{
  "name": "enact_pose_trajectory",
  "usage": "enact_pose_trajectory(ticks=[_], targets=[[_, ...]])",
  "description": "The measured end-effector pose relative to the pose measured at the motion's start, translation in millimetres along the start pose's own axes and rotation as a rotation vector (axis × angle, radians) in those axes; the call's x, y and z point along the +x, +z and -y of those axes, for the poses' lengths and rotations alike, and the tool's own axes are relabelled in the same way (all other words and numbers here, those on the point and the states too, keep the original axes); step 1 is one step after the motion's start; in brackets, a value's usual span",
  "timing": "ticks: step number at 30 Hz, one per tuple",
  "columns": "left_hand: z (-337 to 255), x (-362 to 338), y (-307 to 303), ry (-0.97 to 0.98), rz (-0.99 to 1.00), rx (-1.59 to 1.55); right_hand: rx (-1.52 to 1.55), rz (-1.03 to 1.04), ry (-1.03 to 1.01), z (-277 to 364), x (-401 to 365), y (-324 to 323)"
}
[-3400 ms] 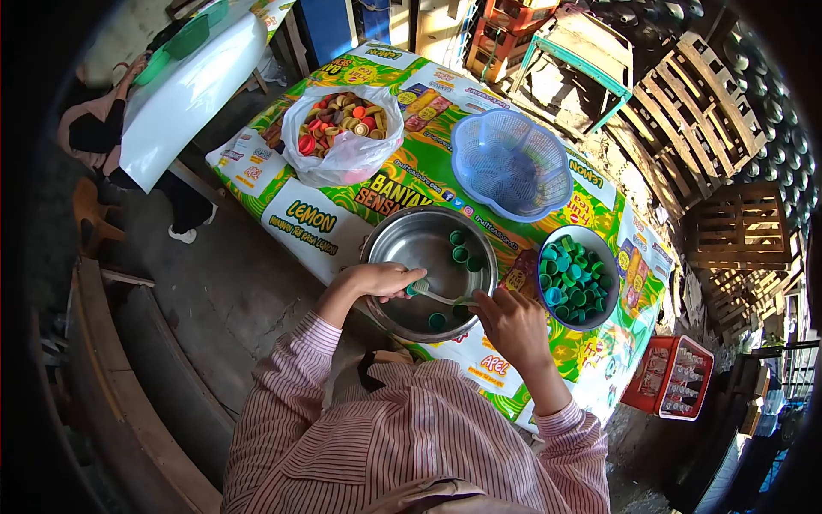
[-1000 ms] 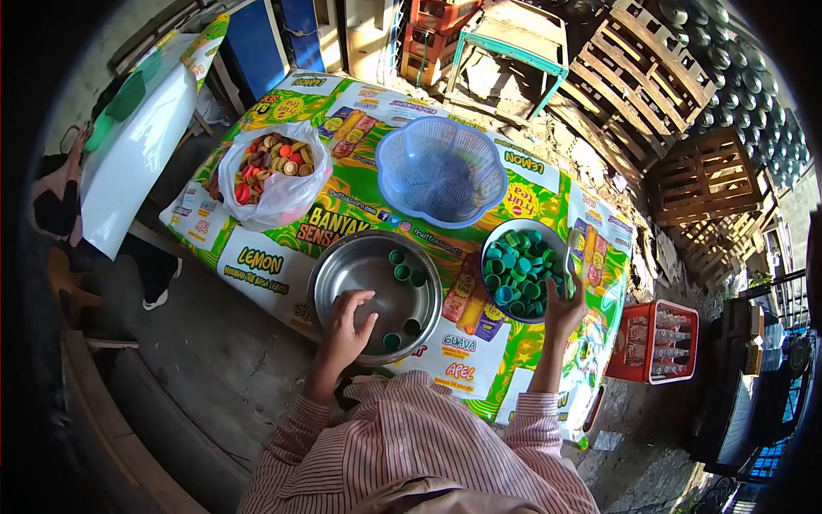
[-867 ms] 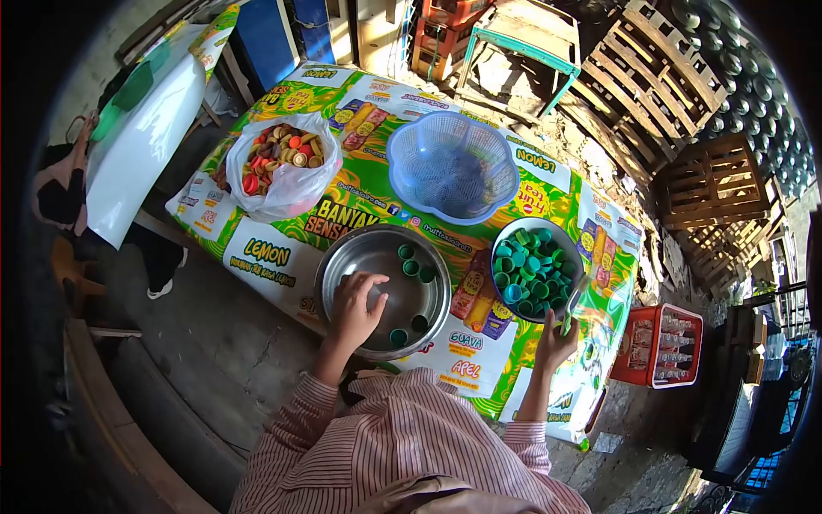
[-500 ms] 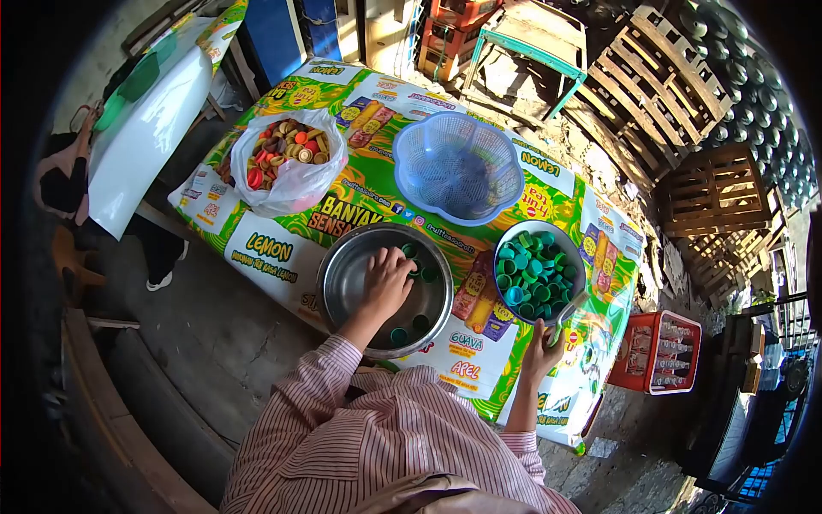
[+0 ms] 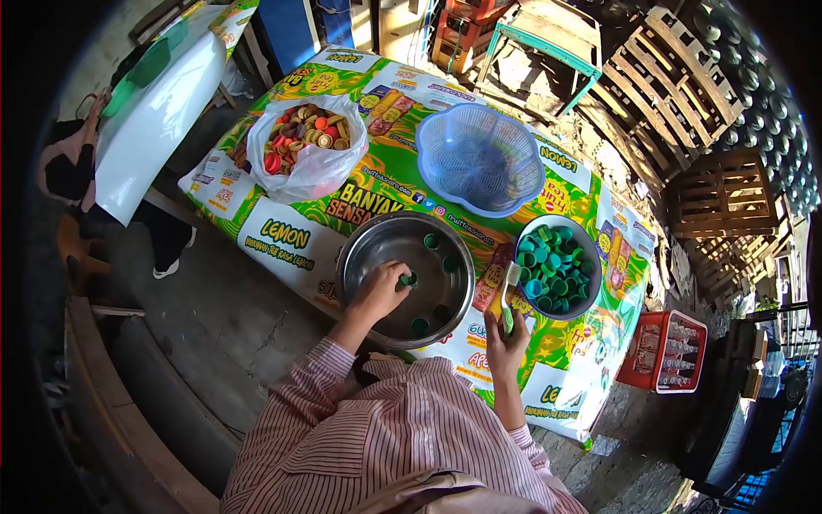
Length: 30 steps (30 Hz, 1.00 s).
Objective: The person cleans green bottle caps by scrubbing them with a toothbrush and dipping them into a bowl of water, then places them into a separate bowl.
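Note:
My left hand [image 5: 379,294] is over the left side of a steel basin [image 5: 381,244], its fingers closed on a green bottle cap [image 5: 409,280]. Several more green caps lie on the basin's floor. Between the basin and a bowl, my right hand [image 5: 507,343] grips a toothbrush [image 5: 508,315] by its green handle, with the bristle head pointing up and away from me. The bowl [image 5: 576,239], just right of the brush, is heaped with green and teal bottle caps [image 5: 555,270].
A blue plastic colander [image 5: 479,163] stands behind the basin. At the far left of the table, a white plastic bag [image 5: 300,171] holds red, yellow and brown caps. A printed cover [image 5: 282,240] lies over the table. Beyond its right edge is a red crate of bottles [image 5: 659,351].
My left hand has come up from the loose caps with one cap between its fingers. The right hand has brought the toothbrush leftward from the bowl's edge, toward the basin.

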<state>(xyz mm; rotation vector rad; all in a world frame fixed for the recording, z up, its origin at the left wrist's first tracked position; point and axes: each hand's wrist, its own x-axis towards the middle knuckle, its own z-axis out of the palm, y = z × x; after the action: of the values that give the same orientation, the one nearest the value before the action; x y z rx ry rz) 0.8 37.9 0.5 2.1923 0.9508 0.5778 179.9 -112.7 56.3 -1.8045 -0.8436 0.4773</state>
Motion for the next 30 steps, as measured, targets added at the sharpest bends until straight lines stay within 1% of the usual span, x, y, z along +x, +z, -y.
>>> enact_pose_trajectory(ticks=[1,2,4,6,9,12,14,15,16,18,20,22,24,26,27,29,30], targets=[[-3.0,0.0,-2.7,-0.065,0.043,-0.006,0.058,0.021,0.035,0.4,-2.0,4.9],[-3.0,0.0,-3.0,-0.061,0.038,-0.005,0.058,0.02,0.029,2.0,-3.3,9.4],[-1.4,-0.6,-3.4,-0.084,0.038,-0.078,0.277,0.079,0.122,4.8,-5.6,17.2],[7.1,-1.8,-0.7,-0.09,0.038,-0.087,0.282,0.093,0.113,4.2,-8.8,21.4],[14.1,-3.5,-2.7,-0.042,0.038,-0.143,0.314,0.106,0.135,11.8,-13.4,25.9],[12.2,-2.9,-6.5,-0.062,0.046,-0.144,0.345,0.12,0.107,6.0,-13.1,30.5],[16.3,-4.3,-4.8,0.052,-0.009,-0.075,0.287,0.155,0.106,2.2,-10.9,32.3],[13.9,-3.8,-7.6,0.022,0.044,-0.018,0.277,0.157,0.104,5.1,-9.6,33.3],[13.5,-3.8,-9.0,0.02,0.039,-0.015,0.265,0.157,0.103,7.8,-8.5,34.1],[13.8,-2.8,-10.5,0.002,0.095,-0.042,0.253,0.149,0.09,7.2,-6.9,37.1],[13.7,-2.9,-11.0,0.033,0.063,-0.02,0.237,0.141,0.082,9.4,-5.9,37.6],[10.4,-3.0,-12.4,-0.022,0.068,-0.091,0.122,0.151,0.122,16.0,-6.1,34.1],[8.5,-0.7,-13.9,-0.02,0.071,-0.067,0.111,0.174,0.157,15.8,-6.3,33.4],[11.2,1.0,-12.1,0.045,0.011,-0.189,0.291,0.137,0.171,15.4,-6.2,34.8],[10.6,2.1,-13.0,0.042,0.014,-0.192,0.288,0.137,0.174,14.4,-5.7,34.8],[7.4,4.3,-15.9,0.154,-0.077,-0.264,0.374,0.192,0.166,10.5,-4.3,33.7],[7.3,4.4,-15.1,0.152,-0.069,-0.27,0.416,0.215,0.164,9.4,-4.2,32.6]])
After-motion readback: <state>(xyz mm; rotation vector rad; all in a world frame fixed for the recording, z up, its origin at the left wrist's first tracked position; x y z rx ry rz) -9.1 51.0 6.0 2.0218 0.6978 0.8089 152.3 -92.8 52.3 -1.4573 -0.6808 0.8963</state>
